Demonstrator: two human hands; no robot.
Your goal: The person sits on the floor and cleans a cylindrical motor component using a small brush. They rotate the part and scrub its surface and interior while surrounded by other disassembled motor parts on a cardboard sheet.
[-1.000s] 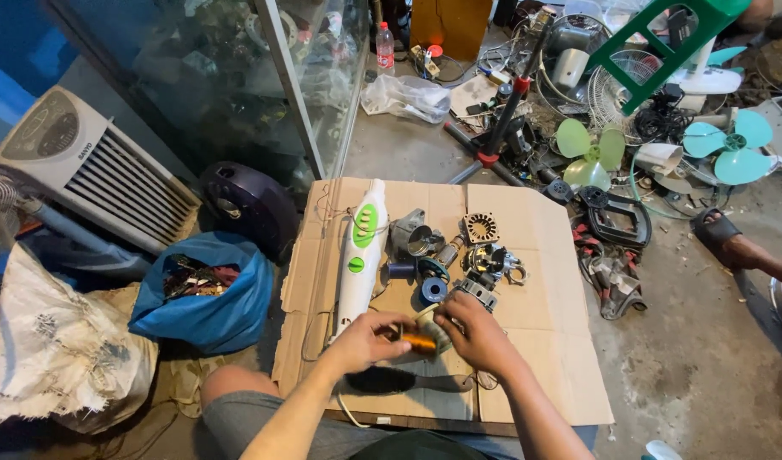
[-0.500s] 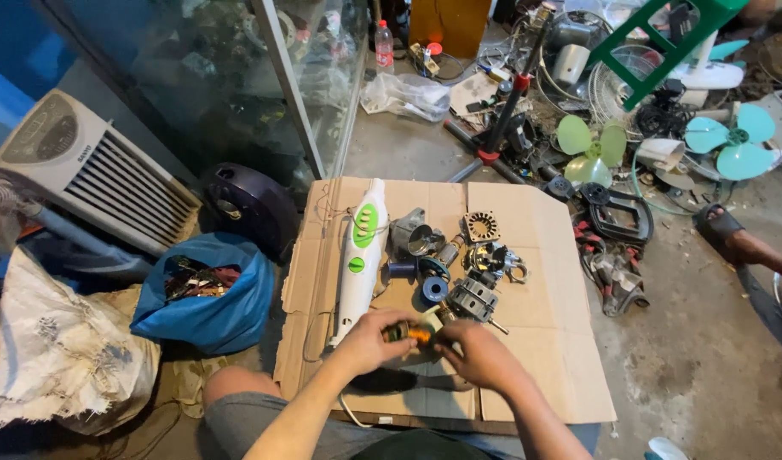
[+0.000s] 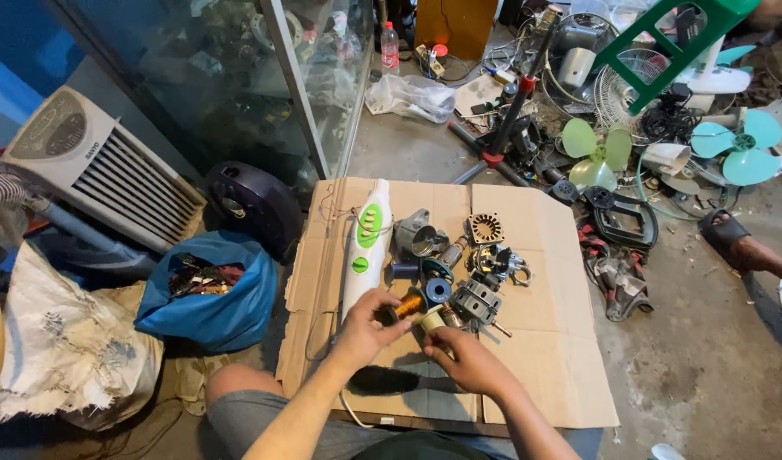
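Note:
My left hand [image 3: 367,326] and my right hand [image 3: 464,356] meet over the near part of a flattened cardboard sheet [image 3: 544,324]. Between them they grip a small copper wire coil on a pale spool [image 3: 413,308]; the left fingers pinch the orange winding, the right fingers hold the cream end. Just beyond the hands lie several small motor parts [image 3: 476,273], a blue bobbin [image 3: 438,290] and a white and green fan control column [image 3: 363,243].
A blue bag of scrap [image 3: 207,290] sits left of the cardboard, with a white air cooler [image 3: 92,175] and a dark round housing [image 3: 254,204] behind it. Fan blades [image 3: 595,153], black frames [image 3: 621,223] and another person's sandalled foot [image 3: 740,247] lie to the right.
Both hands have stayed together on the coil, shifting slightly nearer and turning it; the camera view moved a little.

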